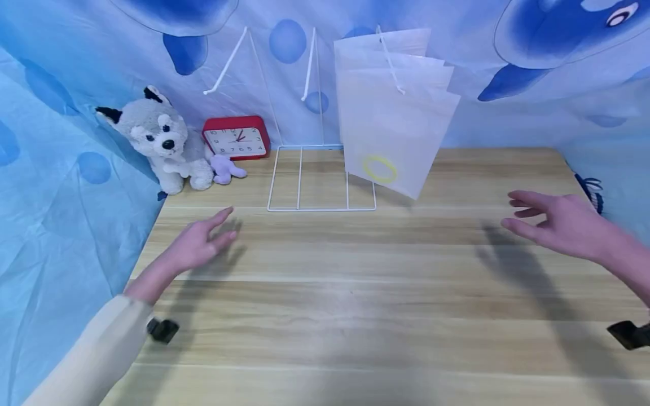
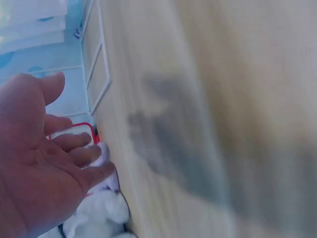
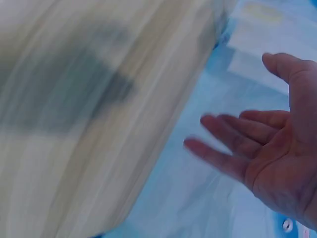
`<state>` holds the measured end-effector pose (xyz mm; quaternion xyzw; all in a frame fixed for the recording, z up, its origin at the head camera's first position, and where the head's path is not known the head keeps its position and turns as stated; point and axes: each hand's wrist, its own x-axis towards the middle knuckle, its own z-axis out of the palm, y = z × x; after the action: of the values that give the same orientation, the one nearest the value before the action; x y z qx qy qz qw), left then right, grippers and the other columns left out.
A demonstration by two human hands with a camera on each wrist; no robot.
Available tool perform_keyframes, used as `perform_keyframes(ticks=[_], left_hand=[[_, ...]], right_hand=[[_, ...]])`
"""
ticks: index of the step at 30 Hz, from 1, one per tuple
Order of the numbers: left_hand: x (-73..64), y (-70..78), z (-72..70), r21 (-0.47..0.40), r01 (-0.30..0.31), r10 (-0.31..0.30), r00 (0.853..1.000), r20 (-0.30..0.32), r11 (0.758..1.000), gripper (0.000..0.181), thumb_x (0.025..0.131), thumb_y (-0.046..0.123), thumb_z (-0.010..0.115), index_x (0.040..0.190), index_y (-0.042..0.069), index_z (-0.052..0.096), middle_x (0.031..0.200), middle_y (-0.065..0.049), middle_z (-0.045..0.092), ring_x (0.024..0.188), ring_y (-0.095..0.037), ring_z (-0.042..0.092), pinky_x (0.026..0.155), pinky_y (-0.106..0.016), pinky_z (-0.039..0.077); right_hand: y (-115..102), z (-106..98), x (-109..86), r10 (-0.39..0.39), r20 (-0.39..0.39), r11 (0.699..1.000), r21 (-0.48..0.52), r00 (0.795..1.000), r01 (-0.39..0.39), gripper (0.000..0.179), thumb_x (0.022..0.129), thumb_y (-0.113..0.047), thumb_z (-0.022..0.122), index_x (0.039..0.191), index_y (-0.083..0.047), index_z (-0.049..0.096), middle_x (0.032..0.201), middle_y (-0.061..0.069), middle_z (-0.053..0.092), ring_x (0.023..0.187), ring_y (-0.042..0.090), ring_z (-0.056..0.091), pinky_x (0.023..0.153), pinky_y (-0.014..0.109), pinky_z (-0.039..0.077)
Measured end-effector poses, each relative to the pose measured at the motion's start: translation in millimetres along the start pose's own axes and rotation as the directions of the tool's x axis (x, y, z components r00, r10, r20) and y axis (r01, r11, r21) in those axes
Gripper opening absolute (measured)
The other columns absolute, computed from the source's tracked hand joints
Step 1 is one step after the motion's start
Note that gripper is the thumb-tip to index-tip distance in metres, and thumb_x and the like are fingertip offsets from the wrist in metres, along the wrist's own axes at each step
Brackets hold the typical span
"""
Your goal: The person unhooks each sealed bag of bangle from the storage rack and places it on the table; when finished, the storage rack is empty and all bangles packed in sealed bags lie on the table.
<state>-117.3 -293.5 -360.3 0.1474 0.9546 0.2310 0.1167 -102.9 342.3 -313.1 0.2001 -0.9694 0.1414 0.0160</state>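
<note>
My left hand (image 1: 200, 242) hovers over the left part of the wooden table (image 1: 325, 293), fingers relaxed and holding nothing. Over the table's right side my right hand (image 1: 563, 223) is likewise raised, thumb apart from the loosely bent fingers, palm bare in the right wrist view. Between and beyond the hands stands a white wire rack (image 1: 322, 210) with upright prongs. Several white translucent sheets or folders (image 1: 396, 118) lean in its right part, the front one bearing a yellow ring (image 1: 380, 169). Nearest the left hand are the rack and a purple plush toy (image 1: 225, 169).
At the back left sit a grey-and-white plush husky (image 1: 162, 141) and a red clock (image 1: 237, 138). A blue whale-print cloth (image 1: 289, 67) hangs behind and along both sides of the table. A dark striped item (image 1: 593, 189) shows at the right edge.
</note>
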Motion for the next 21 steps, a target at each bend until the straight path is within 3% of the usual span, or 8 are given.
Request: perform_keyframes(ticks=[3, 7, 9, 15, 21], left_hand=[[40.9, 2.3, 1.6, -0.027, 0.002, -0.002, 1.0, 0.029, 1.0, 0.067, 0.103, 0.028, 0.057, 0.156, 0.0, 0.028, 0.151, -0.031, 0.035, 0.135, -0.051, 0.037, 0.112, -0.059, 0.028], [87.4, -0.2, 4.8, -0.077, 0.016, -0.008, 0.994, 0.107, 0.997, 0.079, 0.099, 0.026, 0.064, 0.158, -0.001, 0.019, 0.16, -0.027, 0.019, 0.146, -0.045, 0.018, 0.118, -0.055, 0.016], [103.7, -1.4, 6.0, -0.079, 0.02, -0.009, 0.99, 0.14, 0.997, 0.087, 0.096, 0.026, 0.068, 0.158, -0.002, 0.015, 0.163, -0.026, 0.011, 0.148, -0.043, 0.009, 0.119, -0.054, 0.01], [132.5, -1.7, 10.7, -0.061, 0.027, -0.015, 0.98, 0.196, 0.998, 0.099, 0.091, 0.03, 0.075, 0.16, 0.003, 0.01, 0.166, -0.018, 0.001, 0.149, -0.043, -0.006, 0.118, -0.058, 0.003], [146.5, -3.7, 14.9, -0.075, 0.027, -0.012, 0.98, 0.196, 0.997, 0.106, 0.088, 0.033, 0.077, 0.159, 0.0, 0.007, 0.166, -0.019, 0.0, 0.15, -0.039, -0.003, 0.119, -0.054, 0.004]], right_hand=[[-14, 1, 12.1, -0.033, -0.052, 0.991, 0.126, 0.998, 0.039, 0.046, 0.089, -0.014, 0.075, 0.129, 0.006, 0.062, 0.109, 0.021, 0.071, 0.086, 0.017, 0.072, 0.062, 0.018, 0.054], [-34, -1, 31.4, -0.045, -0.1, 0.963, 0.262, 0.994, 0.07, 0.042, 0.092, -0.009, 0.072, 0.132, 0.001, 0.062, 0.111, 0.014, 0.072, 0.092, -0.009, 0.06, 0.073, 0.004, 0.045], [-42, -3, 40.6, -0.048, -0.113, 0.953, 0.294, 0.992, 0.08, 0.043, 0.092, -0.009, 0.071, 0.134, 0.0, 0.061, 0.113, 0.014, 0.072, 0.092, -0.014, 0.057, 0.073, 0.004, 0.045], [-57, -7, 57.8, -0.034, -0.114, 0.939, 0.337, 0.993, 0.071, 0.05, 0.092, -0.009, 0.072, 0.139, -0.002, 0.057, 0.12, 0.015, 0.069, 0.094, -0.012, 0.059, 0.069, 0.007, 0.047], [-63, -12, 69.3, -0.011, -0.131, 0.904, 0.422, 0.991, 0.065, 0.048, 0.095, -0.007, 0.068, 0.14, -0.001, 0.054, 0.121, 0.018, 0.067, 0.094, -0.009, 0.06, 0.068, 0.01, 0.05]])
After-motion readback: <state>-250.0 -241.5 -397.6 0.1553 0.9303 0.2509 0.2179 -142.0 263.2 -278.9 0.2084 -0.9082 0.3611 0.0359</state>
